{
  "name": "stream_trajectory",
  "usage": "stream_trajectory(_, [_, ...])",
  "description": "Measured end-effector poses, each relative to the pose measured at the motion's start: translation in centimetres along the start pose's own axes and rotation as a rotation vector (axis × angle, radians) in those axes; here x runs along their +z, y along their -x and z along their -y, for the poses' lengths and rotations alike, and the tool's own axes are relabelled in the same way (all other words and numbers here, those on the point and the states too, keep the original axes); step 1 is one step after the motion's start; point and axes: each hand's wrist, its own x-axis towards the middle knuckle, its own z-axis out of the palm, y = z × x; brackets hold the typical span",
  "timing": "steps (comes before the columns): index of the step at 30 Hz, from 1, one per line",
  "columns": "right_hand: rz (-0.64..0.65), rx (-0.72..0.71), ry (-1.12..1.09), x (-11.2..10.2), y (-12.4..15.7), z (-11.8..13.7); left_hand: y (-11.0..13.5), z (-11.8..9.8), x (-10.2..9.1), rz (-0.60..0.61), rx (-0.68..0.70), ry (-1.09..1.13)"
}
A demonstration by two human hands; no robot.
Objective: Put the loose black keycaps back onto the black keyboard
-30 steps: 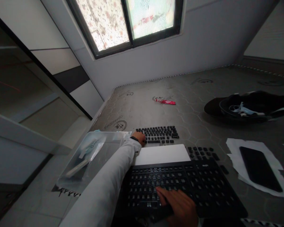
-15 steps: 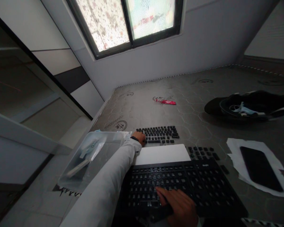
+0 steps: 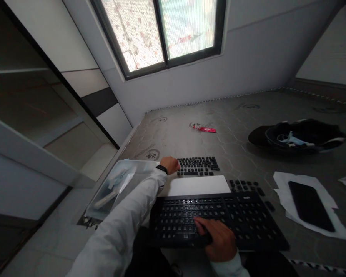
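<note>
A black keyboard [image 3: 173, 220] lies close to me at the edge of the padded surface, its keycaps off and bare key sockets showing. My right hand [image 3: 222, 239] is over its front middle, fingers closed around a dark, blurred tool [image 3: 202, 241] whose kind I cannot tell. Beyond the keyboard, loose black keycaps [image 3: 198, 164] stand in rows. At their left end is my left hand [image 3: 170, 164], fingers curled and mostly hidden; what they hold, if anything, does not show. A white flat sheet or box [image 3: 200, 185] sits between keyboard and keycaps.
A clear plastic bin [image 3: 103, 200] holding tools stands left, under my left forearm. More keycaps [image 3: 246, 185] lie right of the white piece. A phone [image 3: 310, 206] rests on white paper [image 3: 338, 225]. Farther off are a black cap [image 3: 302, 134] and a red packet [image 3: 206, 129].
My view has shifted slightly. My left hand remains by the left end of the keycap rows, its wrist turned a little. My right hand stays over the keyboard with the dark tool.
</note>
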Motion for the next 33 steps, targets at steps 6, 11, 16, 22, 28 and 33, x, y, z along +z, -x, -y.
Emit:
stream_trajectory(6, [-0.152, 0.169, -0.016, -0.3, 0.3, 0.2, 9.3, -1.9, -3.2, -0.139, -0.011, 0.066])
stream_trajectory(11, [-0.217, 0.206, -0.040, -0.8, 1.1, 0.3, 19.5, -3.1, -1.6, -0.265, -0.067, 0.232])
stream_trajectory(16, [-0.157, 0.250, -0.119, -1.0, 1.8, 1.3, 27.8, -3.8, 3.5, -0.362, -0.275, 0.482])
stream_trajectory(22, [-0.138, 0.400, -0.250, 1.3, 1.5, 4.2, 31.9, -5.0, 7.7, -0.442, -0.266, 0.598])
stream_trajectory(28, [-0.169, 0.671, -0.612, 4.5, -0.2, 8.6, 31.6, -4.6, 8.5, -0.423, -0.225, 0.620])
stream_trajectory(33, [-0.257, 0.735, -1.123, 6.7, -2.5, 10.3, 31.0, -4.0, 9.1, -0.433, -0.224, 0.751])
